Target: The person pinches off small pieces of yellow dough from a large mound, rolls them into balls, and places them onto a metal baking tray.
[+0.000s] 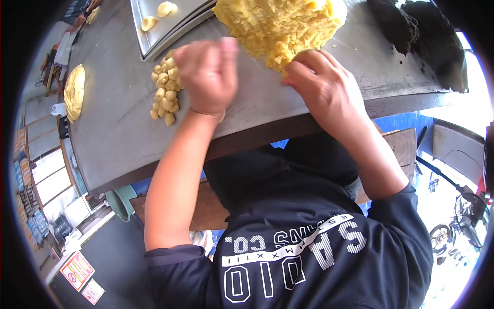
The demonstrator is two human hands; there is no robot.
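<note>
A large mound of crumbly yellow dough (pixel 283 23) lies on the grey tabletop in front of me. At its near edge my right hand (pixel 327 87) has its fingers curled and closed on the dough. My left hand (pixel 208 77) is raised over the table beside a pile of small round dough balls (pixel 166 90). It is blurred by motion, its fingers curled in and its thumb up; whatever they may hold is hidden. Part of the pile is behind this hand.
Beyond the pile stand stacked metal trays (pixel 146 44) with a few dough pieces on the top one. A flattened yellow dough slab (pixel 75 92) lies at the left edge. Black plastic (pixel 432 44) covers the right end. Other people's hands (pixel 80 20) show at the far left.
</note>
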